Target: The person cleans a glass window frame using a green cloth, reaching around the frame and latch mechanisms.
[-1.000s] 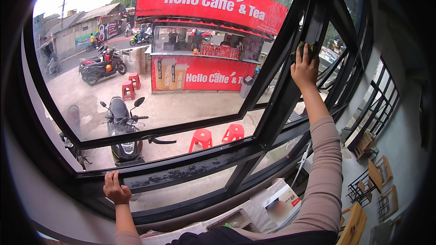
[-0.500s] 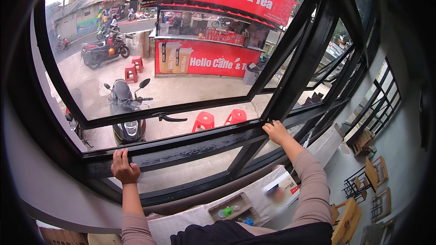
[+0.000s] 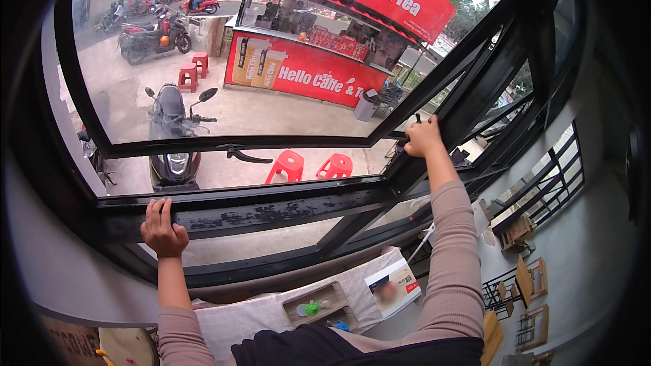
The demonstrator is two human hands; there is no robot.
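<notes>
A black metal window frame [image 3: 271,215] with a worn, wet-looking sill bar stretches in front of me. My left hand [image 3: 164,230] hooks its fingers over the left part of that bar. Higher up, my right hand [image 3: 424,138] is closed around the edge of the upright window post [image 3: 407,169]; a small dark piece sticks up by its fingertips, too small to name. The tilted glass sash [image 3: 156,149] stands swung outward, with a black handle [image 3: 247,156] on its lower rail.
Below the window lies a cloth-covered surface with a compartment tray [image 3: 295,308], a green-topped item and a white box [image 3: 393,288]. Wooden tables and chairs [image 3: 532,278] stand at right. Outside are red stools [image 3: 286,166], a parked motorbike [image 3: 173,163] and a red stall [image 3: 305,74].
My right hand has moved up from the sill bar to the upright post. The left hand keeps its place on the bar. The view has shifted, and a red motorbike appears on the street.
</notes>
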